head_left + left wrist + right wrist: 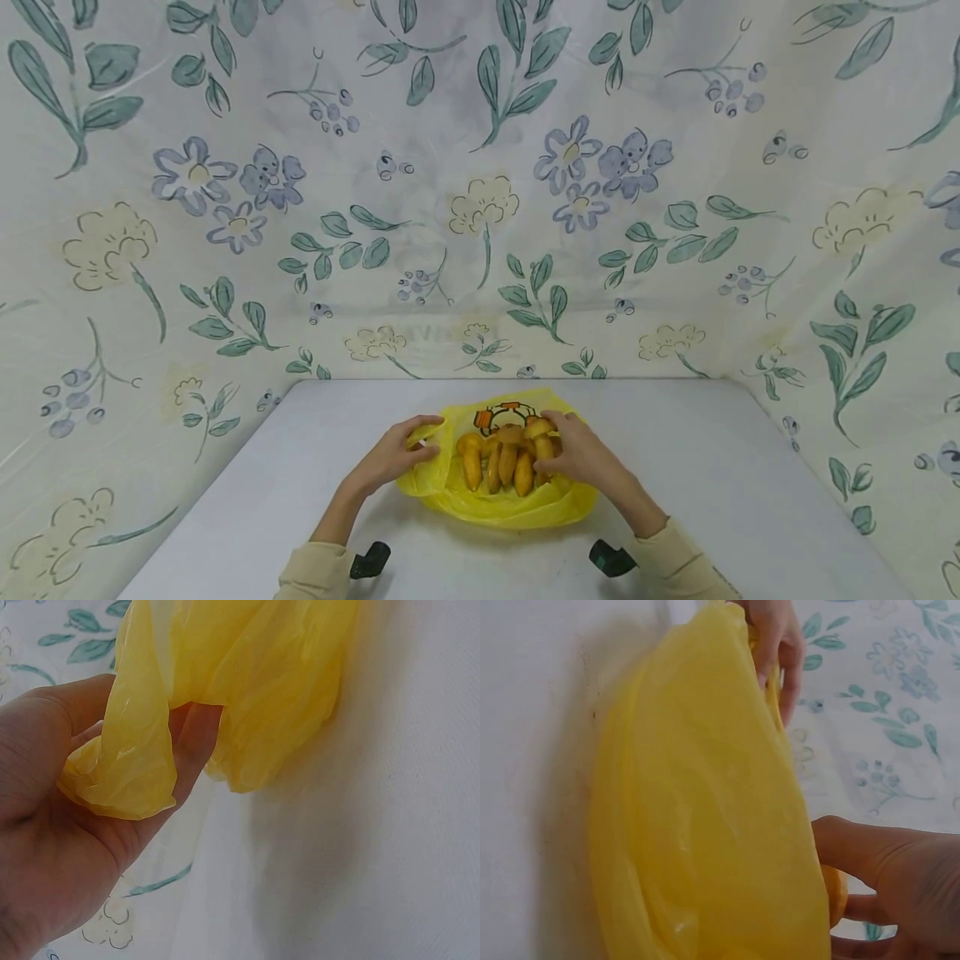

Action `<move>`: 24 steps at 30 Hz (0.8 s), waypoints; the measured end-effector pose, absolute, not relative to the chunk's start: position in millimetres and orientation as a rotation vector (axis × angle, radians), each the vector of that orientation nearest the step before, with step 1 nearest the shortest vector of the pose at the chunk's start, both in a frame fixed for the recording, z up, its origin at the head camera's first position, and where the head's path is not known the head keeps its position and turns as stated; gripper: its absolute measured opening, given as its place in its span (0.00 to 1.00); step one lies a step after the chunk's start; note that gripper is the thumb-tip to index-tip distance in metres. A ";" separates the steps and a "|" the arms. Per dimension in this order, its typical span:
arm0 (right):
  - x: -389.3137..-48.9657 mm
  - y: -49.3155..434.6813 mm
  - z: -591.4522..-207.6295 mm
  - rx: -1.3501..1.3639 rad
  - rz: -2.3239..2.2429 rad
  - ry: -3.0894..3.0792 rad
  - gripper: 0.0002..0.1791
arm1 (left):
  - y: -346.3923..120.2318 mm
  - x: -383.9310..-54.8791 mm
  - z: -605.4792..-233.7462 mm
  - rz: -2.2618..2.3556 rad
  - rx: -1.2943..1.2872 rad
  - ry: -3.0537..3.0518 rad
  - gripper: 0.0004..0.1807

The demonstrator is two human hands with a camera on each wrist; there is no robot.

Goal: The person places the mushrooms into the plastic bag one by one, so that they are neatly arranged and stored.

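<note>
Several yellow-brown mushrooms [507, 458] lie side by side on a thin yellow plastic bag [517, 514], caps toward the far side. My left hand [393, 454] holds the bag's left edge; in the left wrist view a loop of yellow plastic [139, 757] passes between thumb and fingers. At the right end of the row, my right hand [588, 450] grips the rightmost mushroom [542, 442]. The right wrist view shows part of a mushroom [835, 894] between its thumb and fingers, with the bag's side hiding the others.
The white table [735, 492] carries the bag near its middle. A floral-patterned sheet [465, 250] hangs behind it and along both sides. Dark wrist-camera pieces [370, 560] show by the sleeves. An orange and black print [510, 410] marks the bag's far part.
</note>
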State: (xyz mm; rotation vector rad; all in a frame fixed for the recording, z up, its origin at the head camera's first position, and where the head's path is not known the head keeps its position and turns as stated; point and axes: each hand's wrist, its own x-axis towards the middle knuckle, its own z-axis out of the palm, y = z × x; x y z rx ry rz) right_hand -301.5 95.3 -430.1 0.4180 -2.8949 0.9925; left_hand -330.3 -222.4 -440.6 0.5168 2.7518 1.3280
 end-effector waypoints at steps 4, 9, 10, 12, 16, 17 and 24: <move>-302.0 93.5 -433.8 0.423 1.006 -2.889 0.43 | -222.2 -329.9 -440.4 1.329 0.510 2.748 0.25; -300.8 92.8 -435.5 0.454 0.998 -2.871 0.43 | -222.1 -329.5 -440.0 1.332 0.503 2.743 0.25; -300.7 92.7 -435.4 0.456 0.997 -2.870 0.43 | -222.1 -329.5 -439.9 1.331 0.503 2.744 0.25; -300.6 92.8 -435.3 0.461 0.987 -2.868 0.44 | -222.1 -329.4 -439.8 1.329 0.504 2.747 0.25; -300.7 92.9 -435.0 0.462 0.982 -2.870 0.43 | -222.0 -329.3 -439.5 1.324 0.510 2.751 0.25; -300.8 92.9 -434.8 0.463 0.984 -2.872 0.43 | -221.9 -329.3 -439.4 1.324 0.512 2.751 0.25; -300.2 93.4 -432.8 0.444 0.975 -2.902 0.43 | -221.9 -328.6 -438.9 1.326 0.522 2.751 0.25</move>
